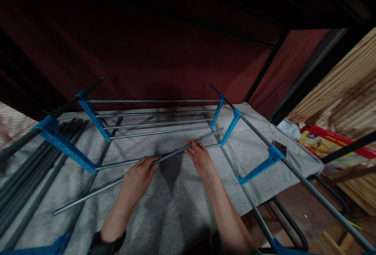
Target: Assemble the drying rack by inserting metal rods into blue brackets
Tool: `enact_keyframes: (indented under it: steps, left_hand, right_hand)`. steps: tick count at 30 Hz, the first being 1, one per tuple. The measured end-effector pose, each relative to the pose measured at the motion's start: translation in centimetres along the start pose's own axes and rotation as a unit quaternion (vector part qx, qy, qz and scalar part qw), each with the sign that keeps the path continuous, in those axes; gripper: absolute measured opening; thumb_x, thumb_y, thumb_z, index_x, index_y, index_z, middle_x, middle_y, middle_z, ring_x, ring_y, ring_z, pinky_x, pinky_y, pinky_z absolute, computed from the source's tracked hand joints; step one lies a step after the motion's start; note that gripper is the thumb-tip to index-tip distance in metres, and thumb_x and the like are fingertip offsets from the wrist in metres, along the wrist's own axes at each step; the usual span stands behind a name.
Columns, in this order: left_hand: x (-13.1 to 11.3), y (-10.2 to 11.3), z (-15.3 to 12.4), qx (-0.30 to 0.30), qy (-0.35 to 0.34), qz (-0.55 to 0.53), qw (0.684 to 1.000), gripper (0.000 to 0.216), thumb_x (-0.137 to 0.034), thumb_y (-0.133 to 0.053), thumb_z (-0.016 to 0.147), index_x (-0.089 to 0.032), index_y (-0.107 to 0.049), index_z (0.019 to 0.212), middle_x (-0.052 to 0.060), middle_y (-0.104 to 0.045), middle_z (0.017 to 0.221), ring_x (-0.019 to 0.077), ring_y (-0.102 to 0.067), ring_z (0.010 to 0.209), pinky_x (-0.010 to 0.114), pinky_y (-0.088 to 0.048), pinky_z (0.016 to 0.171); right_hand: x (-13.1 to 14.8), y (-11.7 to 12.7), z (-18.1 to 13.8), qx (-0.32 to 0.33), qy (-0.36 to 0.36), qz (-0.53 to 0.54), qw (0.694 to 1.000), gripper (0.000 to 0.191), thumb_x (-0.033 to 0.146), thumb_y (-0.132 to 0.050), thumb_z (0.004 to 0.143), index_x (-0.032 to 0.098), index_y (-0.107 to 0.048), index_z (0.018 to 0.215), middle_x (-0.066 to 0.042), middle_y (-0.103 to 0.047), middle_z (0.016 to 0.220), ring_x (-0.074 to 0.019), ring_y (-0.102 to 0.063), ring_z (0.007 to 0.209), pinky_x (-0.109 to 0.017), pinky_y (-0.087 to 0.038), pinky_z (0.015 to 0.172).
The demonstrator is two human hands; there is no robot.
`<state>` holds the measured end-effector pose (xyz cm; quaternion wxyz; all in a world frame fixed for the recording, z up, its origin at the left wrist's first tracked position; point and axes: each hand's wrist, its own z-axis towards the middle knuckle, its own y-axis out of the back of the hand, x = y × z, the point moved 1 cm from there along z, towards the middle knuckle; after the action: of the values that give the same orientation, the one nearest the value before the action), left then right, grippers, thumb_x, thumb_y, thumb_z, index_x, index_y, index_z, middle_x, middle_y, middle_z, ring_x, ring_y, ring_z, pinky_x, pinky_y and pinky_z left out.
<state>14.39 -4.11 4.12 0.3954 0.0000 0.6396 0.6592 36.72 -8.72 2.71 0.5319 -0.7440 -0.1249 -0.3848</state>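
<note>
A thin grey metal rod point(88, 197) runs slantwise across both hands, its left end low and its right end high. My left hand point(140, 174) is wrapped round the rod's middle. Further right, my right hand point(200, 157) pinches the same rod between thumb and fingers. Behind and around the hands stands a rack frame of grey tubes with blue plastic brackets, among them a left bracket point(69, 147) and a right bracket point(230, 127). Several crossbars, such as a back crossbar point(155, 101), join the two sides. One lower crossbar point(117, 163) passes just behind my left hand.
Several loose grey tubes point(35, 169) lie at the left on the grey cloth-covered surface point(173, 216). A small dark box point(279, 148) sits near the right bracket. Dark red panels point(152, 51) rise behind. A red and yellow package point(326, 143) lies off to the right.
</note>
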Motion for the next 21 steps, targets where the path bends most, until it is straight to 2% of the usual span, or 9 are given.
enact_keyframes:
  steps: [6,10,13,17,21]
  left_hand:
    - [-1.3,0.7,0.3,-0.057,-0.029,-0.066,0.996,0.034,-0.044,-0.039,0.094,-0.021,-0.061,0.106,0.008,-0.066,0.102,0.0263,-0.064,0.096,0.039,-0.048,0.085]
    - [-2.7,2.8,0.3,-0.133,-0.032,-0.121,0.983,0.029,-0.043,-0.045,0.092,-0.02,-0.059,0.102,0.008,-0.066,0.098,0.0247,-0.063,0.094,0.037,-0.048,0.085]
    - [-4.2,4.5,0.1,-0.161,-0.011,-0.188,0.969,0.024,-0.042,-0.05,0.092,-0.021,-0.056,0.101,0.004,-0.065,0.089,0.0211,-0.062,0.084,0.032,-0.048,0.077]
    - [-6.3,5.7,-0.5,-0.188,-0.014,-0.309,0.932,0.02,-0.039,-0.052,0.093,-0.02,-0.055,0.1,0.003,-0.064,0.09,0.0178,-0.062,0.084,0.03,-0.048,0.079]
    - [-7.5,5.6,-0.9,-0.216,-0.023,-0.432,0.875,0.019,-0.037,-0.057,0.092,-0.02,-0.054,0.099,0.005,-0.065,0.101,0.0186,-0.064,0.092,0.03,-0.05,0.081]
  right_hand:
    - [0.1,-2.6,-1.3,0.084,0.01,-0.03,0.996,0.023,0.031,-0.077,0.076,0.021,-0.069,0.095,-0.004,-0.076,0.095,-0.0154,-0.071,0.083,-0.032,-0.058,0.082]
    - [-0.1,-3.2,-2.2,0.126,0.0,-0.061,0.99,0.029,0.035,-0.08,0.073,0.022,-0.07,0.097,-0.003,-0.075,0.096,-0.0173,-0.07,0.088,-0.033,-0.056,0.084]
    - [-0.7,-3.3,-2.6,0.145,0.019,-0.117,0.982,0.031,0.038,-0.078,0.075,0.023,-0.07,0.1,-0.005,-0.074,0.102,-0.0176,-0.069,0.092,-0.032,-0.055,0.085]
    - [-2.2,-3.9,-3.4,0.201,0.053,-0.203,0.957,0.029,0.037,-0.072,0.08,0.026,-0.07,0.108,-0.003,-0.073,0.109,-0.0183,-0.066,0.105,-0.033,-0.049,0.097]
    - [-3.5,-4.9,-5.0,0.278,0.061,-0.279,0.917,0.039,0.031,-0.074,0.079,0.03,-0.067,0.117,0.0,-0.069,0.123,-0.02,-0.059,0.119,-0.035,-0.041,0.106]
